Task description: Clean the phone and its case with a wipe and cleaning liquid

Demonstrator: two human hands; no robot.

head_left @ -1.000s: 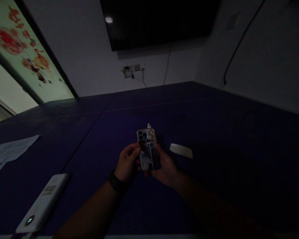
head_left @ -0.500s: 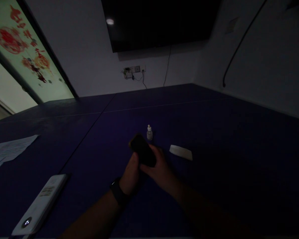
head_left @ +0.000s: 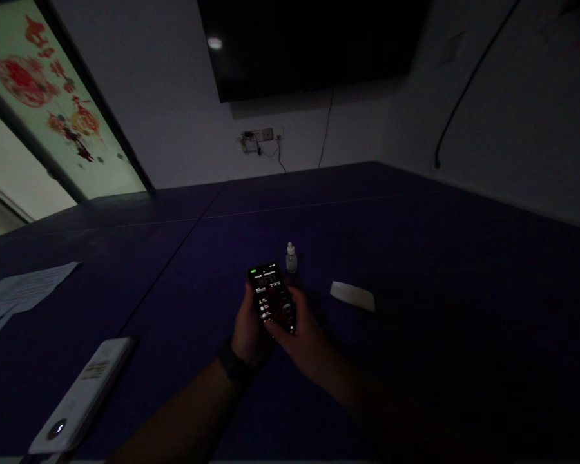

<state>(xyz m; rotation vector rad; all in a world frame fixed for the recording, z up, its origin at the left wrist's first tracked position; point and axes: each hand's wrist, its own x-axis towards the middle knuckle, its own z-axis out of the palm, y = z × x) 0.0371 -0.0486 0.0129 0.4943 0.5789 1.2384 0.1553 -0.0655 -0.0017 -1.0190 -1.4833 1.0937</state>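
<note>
A smartphone (head_left: 272,295) with its screen lit rests between both hands, face up and slightly tilted. My left hand (head_left: 248,328) is closed around its left side, a dark watch on that wrist. My right hand (head_left: 305,335) grips the right edge, with its thumb over the lower part of the screen. Just beyond the phone a small clear dropper bottle (head_left: 290,260) with a white cap stands upright on the dark blue table (head_left: 212,258). To the right of my right hand lies a flat white strip-shaped piece (head_left: 352,296), of a kind I cannot make out.
At the lower left lies a white power bank (head_left: 84,393) with a lit round display and a cable at its near end. Printed papers (head_left: 24,293) lie farther left. A wall socket (head_left: 261,135) with cables and a large dark screen (head_left: 314,45) are on the far wall.
The phone's screen, dark before, is now lit. Both hands have turned the phone more upright, and the right thumb has moved onto the lower screen.
</note>
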